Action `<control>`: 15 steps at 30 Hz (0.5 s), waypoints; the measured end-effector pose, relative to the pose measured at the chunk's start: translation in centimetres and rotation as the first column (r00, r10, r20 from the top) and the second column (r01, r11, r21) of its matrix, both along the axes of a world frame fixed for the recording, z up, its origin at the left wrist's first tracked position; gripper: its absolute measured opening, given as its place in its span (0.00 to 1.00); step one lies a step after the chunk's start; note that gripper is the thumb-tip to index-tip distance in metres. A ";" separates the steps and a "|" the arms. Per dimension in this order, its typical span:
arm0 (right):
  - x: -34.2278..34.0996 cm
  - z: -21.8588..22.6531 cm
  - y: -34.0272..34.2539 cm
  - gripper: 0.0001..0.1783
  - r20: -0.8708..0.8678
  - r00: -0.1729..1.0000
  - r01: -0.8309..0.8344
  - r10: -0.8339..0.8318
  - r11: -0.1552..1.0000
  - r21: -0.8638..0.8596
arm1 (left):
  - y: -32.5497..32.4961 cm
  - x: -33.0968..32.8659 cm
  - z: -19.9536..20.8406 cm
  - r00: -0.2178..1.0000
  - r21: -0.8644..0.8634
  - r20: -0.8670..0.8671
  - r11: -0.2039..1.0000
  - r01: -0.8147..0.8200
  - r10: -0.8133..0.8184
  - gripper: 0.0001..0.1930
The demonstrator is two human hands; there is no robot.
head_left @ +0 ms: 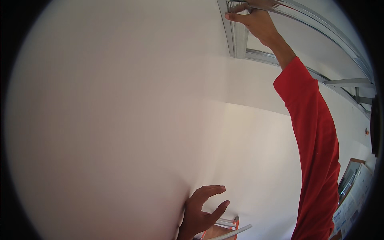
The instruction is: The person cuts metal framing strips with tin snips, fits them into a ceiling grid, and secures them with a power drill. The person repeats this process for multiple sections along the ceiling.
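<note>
My right hand [258, 23], its arm in a red sleeve, reaches up to the top of the view. Its thumb points left and its fingers curl at the end of a shiny metal ceiling channel [306, 15], where that meets the metal wall track [226, 30]. The channel partly hides the fingertips. Low in the view, my left hand [202, 212] has its thumb and fingers apart, with nothing between them. The back edge of this hand is against or very near the pale wall [112, 120]; contact is hard to tell.
More metal framing [348, 83] runs along the ceiling at right. Below my left hand stands an orange-and-metal ladder [236, 224], partly hidden. A framed window or mirror [351, 178] and a printed sheet [352, 204] are at the far right.
</note>
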State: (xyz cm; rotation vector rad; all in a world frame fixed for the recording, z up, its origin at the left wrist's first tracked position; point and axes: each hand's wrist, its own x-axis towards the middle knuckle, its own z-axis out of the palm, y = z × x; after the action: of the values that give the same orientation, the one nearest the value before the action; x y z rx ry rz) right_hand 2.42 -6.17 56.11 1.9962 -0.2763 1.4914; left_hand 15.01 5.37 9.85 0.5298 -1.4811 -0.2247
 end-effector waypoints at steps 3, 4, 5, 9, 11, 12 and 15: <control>0.8 -0.3 0.1 0.21 -0.034 0.963 -0.265 0.266 0.964 0.036 | 0.1 0.0 0.0 1.000 0.006 0.014 1.000 -0.024 0.024 0.19; 0.9 -0.2 0.0 0.20 -0.015 0.966 -0.254 0.257 0.962 0.102 | 0.1 0.0 0.1 1.000 0.006 0.009 1.000 -0.029 0.029 0.19; 0.9 -0.1 0.1 0.20 0.005 0.969 -0.245 0.248 0.955 0.168 | 0.1 0.0 0.1 0.999 0.006 0.005 0.999 -0.036 0.036 0.19; 0.8 0.5 0.0 0.22 0.035 0.982 -0.188 0.185 0.955 0.231 | 0.2 0.0 0.1 0.999 -0.009 0.004 0.999 -0.037 0.037 0.19; 0.5 0.6 0.1 0.24 -0.017 0.993 -0.112 0.119 0.967 0.230 | 0.1 0.1 0.0 1.000 -0.016 -0.005 1.000 -0.025 0.025 0.19; 0.5 0.7 0.2 0.26 -0.043 0.995 -0.075 0.087 0.971 0.228 | 0.2 0.1 -0.1 1.000 0.000 0.004 1.000 -0.022 0.022 0.19; 0.5 0.7 0.5 0.28 -0.025 0.996 -0.077 0.088 0.952 0.295 | 0.3 0.2 -0.3 1.000 0.028 0.018 0.999 -0.020 0.019 0.19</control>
State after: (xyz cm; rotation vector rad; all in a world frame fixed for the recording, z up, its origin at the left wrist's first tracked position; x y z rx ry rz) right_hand 2.92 -5.67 56.79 2.2928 -0.4252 1.5352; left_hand 15.18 5.66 9.51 0.5698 -1.4915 -0.2258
